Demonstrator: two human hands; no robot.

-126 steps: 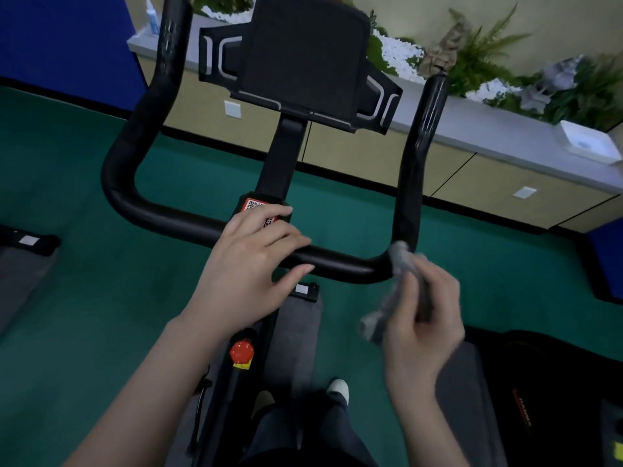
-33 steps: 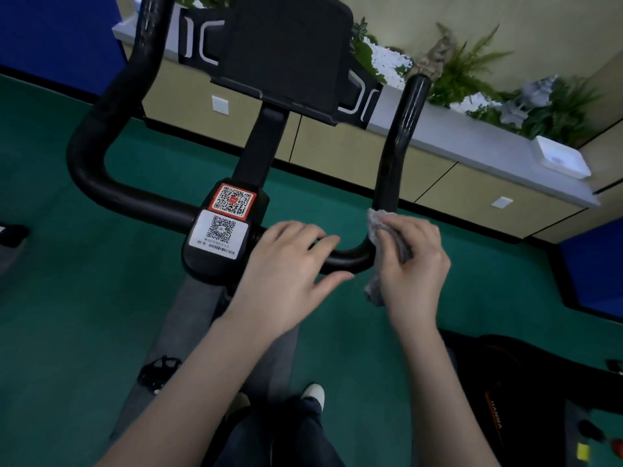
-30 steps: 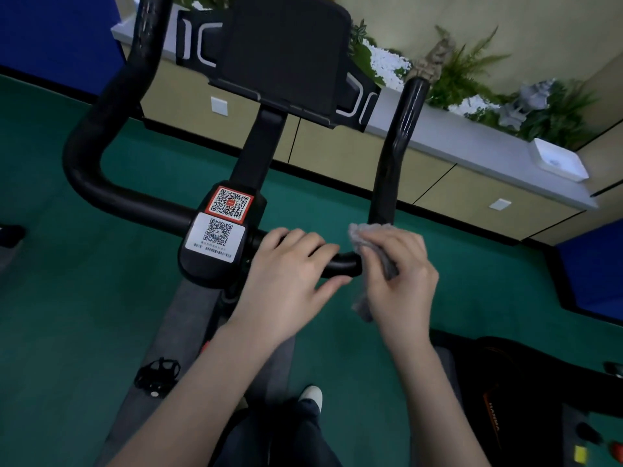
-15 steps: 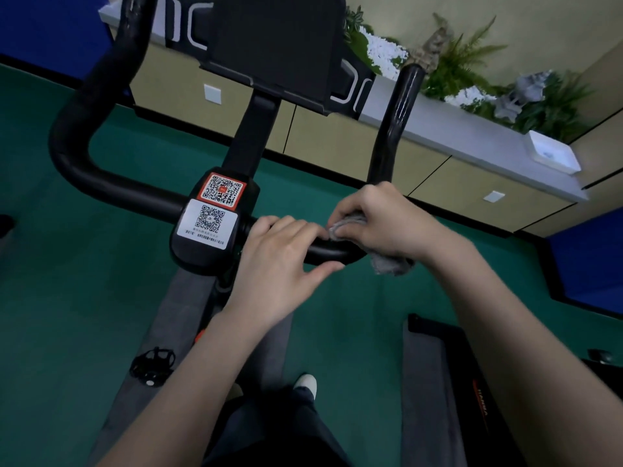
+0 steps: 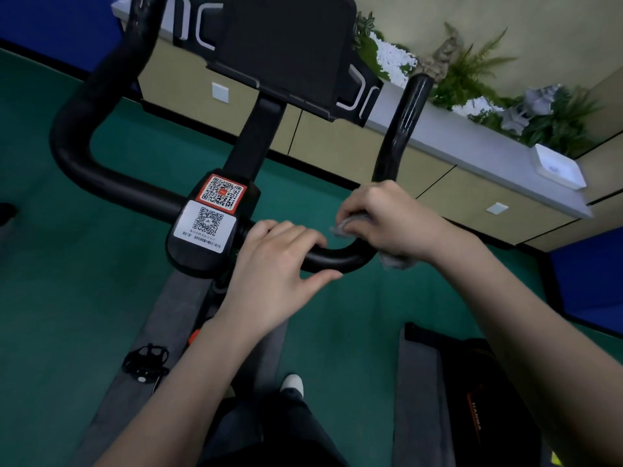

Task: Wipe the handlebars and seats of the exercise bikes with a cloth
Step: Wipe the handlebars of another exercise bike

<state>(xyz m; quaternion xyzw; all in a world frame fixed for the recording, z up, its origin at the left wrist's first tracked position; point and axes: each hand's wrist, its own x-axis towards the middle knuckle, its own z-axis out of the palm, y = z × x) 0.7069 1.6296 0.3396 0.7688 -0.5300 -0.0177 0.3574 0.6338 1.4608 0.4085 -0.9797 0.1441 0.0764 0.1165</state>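
Note:
A black U-shaped handlebar of an exercise bike fills the view, with a dark console above its stem and two QR stickers at the centre clamp. My left hand grips the crossbar just right of the clamp, fingers over the top and thumb underneath. My right hand holds a grey cloth wrapped over the right bend of the bar, where the right upright rises. The bike's seat is out of view.
Green floor lies below. A beige cabinet with a grey top runs along the far wall, carrying plants and a white dish. A pedal shows at lower left, and another machine stands at lower right.
My right hand turned from beside the bar's right bend to over its top, pressing the cloth there. My left hand stayed on the crossbar. The view shifted a little.

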